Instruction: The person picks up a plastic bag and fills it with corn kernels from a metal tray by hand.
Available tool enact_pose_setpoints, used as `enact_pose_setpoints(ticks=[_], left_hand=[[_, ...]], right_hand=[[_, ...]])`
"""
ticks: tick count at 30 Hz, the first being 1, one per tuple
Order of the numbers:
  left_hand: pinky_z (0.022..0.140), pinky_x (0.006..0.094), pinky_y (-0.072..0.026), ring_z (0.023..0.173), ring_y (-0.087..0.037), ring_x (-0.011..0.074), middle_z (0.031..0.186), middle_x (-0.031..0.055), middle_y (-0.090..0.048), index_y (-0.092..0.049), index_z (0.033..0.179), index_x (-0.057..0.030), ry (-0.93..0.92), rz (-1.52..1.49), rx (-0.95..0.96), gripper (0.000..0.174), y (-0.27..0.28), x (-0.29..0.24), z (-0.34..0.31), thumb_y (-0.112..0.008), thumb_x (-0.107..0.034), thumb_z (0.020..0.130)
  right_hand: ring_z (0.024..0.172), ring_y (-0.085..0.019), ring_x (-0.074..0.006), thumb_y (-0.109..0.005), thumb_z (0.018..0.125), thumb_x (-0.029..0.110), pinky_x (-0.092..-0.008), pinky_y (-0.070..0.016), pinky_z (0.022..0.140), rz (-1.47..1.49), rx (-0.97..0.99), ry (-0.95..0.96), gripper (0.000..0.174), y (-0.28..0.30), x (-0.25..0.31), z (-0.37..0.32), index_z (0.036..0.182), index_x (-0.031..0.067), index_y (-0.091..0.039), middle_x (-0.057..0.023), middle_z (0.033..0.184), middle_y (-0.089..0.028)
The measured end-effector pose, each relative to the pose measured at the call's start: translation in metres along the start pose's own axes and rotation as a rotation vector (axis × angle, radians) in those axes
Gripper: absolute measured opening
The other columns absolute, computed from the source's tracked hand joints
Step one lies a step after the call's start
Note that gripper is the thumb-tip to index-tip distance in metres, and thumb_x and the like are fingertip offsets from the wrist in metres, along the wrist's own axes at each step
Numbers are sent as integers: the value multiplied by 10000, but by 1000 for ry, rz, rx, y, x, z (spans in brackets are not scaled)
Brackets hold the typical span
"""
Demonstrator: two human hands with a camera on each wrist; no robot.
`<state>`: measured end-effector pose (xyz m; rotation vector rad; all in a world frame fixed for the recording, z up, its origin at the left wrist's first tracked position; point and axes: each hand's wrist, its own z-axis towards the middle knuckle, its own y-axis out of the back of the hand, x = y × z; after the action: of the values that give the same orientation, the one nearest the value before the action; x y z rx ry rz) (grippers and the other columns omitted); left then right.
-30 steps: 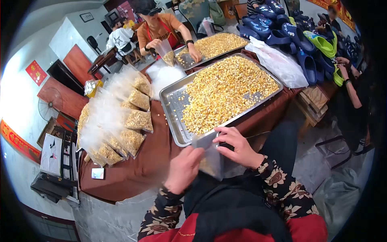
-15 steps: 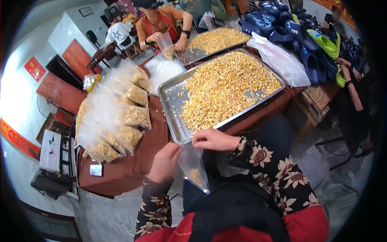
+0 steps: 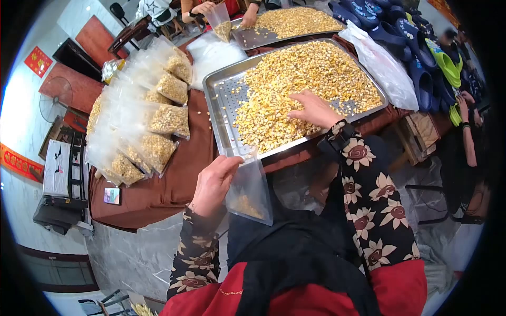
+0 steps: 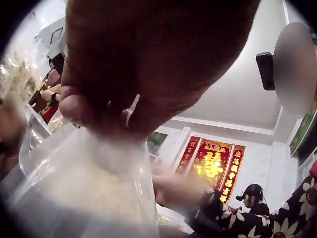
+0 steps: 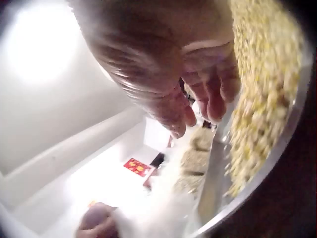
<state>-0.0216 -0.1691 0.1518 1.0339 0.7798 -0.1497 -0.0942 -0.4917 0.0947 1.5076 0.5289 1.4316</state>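
Observation:
In the head view my left hand (image 3: 212, 185) pinches the top edge of a clear plastic bag (image 3: 247, 184) below the near rim of a metal tray. A few kernels lie in the bag's lower corner. The left wrist view has the bag (image 4: 94, 188) hanging from the fingers. Over the heap of yellow corn kernels (image 3: 300, 73) in the perforated tray (image 3: 224, 100) is my right hand (image 3: 314, 109), thumb spread from the fingers. The right wrist view shows its fingers (image 5: 216, 104) loosely bent, holding nothing, with the kernels alongside.
Several filled bags (image 3: 168, 120) stand left of the tray, with a phone (image 3: 112, 196) near the cloth's edge. Behind are thin empty bags (image 3: 211, 52) and a second tray (image 3: 250, 41), where another person's hand (image 3: 203, 8) holds a bag. Blue clogs (image 3: 421, 84) pile up at right.
My right hand has left the bag's mouth and moved forward and right over the kernels. The left hand keeps hold of the bag. The head view has tilted downward.

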Motion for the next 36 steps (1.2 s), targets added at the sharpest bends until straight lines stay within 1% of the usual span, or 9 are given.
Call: enact_pose_setpoints(ticks=[7,11,12,13,16,27,31,32,36], left_hand=[[635,310,-458,701,-568,258,803,112,-562,-632,1001,-47,49,21,142,164,3,-9,9,-592,4,851],[654,320,-467,736,-589,282,823,114,-575,-629,995,-39,26,44,136,155,-1,-10,14,-602,-2,847],[658,324,-469,739,-591,288,824,116,-576,-628,988,-35,22,47,135,147,-1,-9,15,-606,-5,846],[658,324,-469,739,-591,288,824,116,-576,-628,988,-35,23,48,136,147,-2,-9,16,-606,-5,846],[656,323,-468,736,-589,289,823,119,-576,-627,973,-31,24,56,130,128,-4,-10,19,-612,-11,847],[655,335,-471,734,-586,306,811,134,-564,-618,964,-23,23,111,118,117,-10,-14,20,-620,-20,847],[654,340,-473,737,-588,312,815,137,-563,-621,971,-26,-32,99,149,121,-10,-22,17,-618,-23,850],[654,343,-473,741,-589,314,821,135,-565,-623,974,-28,-26,135,140,123,-10,-22,16,-617,-24,851],[645,351,-472,739,-585,324,822,133,-559,-627,980,-36,-3,160,130,127,-13,-19,12,-619,-30,853]], right_hand=[[1072,-528,-361,-679,814,353,-430,-454,876,36,104,72,487,-22,8,16,1198,76,-564,-195,1086,-547],[839,-591,-390,-655,791,185,-450,-475,796,207,-33,202,243,-41,-13,41,975,28,-642,-168,785,-630],[624,-601,-285,-640,800,135,-385,-500,625,297,-140,268,157,-44,-16,44,900,15,-644,-117,682,-631],[624,-601,-285,-640,800,135,-385,-500,625,299,-139,267,157,-43,-20,48,900,15,-644,-117,682,-631],[582,-502,-18,-632,877,139,-169,-371,492,953,387,-217,156,-10,-6,48,980,21,-637,-18,762,-621],[564,-503,-70,-644,833,176,-222,-412,504,945,919,144,187,-7,99,29,925,14,-662,11,671,-555],[616,-586,-155,-624,783,157,-299,-465,543,630,794,292,212,-40,112,21,916,-4,-666,-87,661,-619],[643,-603,-237,-595,745,124,-366,-472,588,452,628,621,217,-43,111,19,903,-15,-650,-154,712,-637],[653,-595,-270,-557,733,89,-390,-448,603,220,789,566,205,-22,121,7,881,-29,-634,-209,715,-603]])
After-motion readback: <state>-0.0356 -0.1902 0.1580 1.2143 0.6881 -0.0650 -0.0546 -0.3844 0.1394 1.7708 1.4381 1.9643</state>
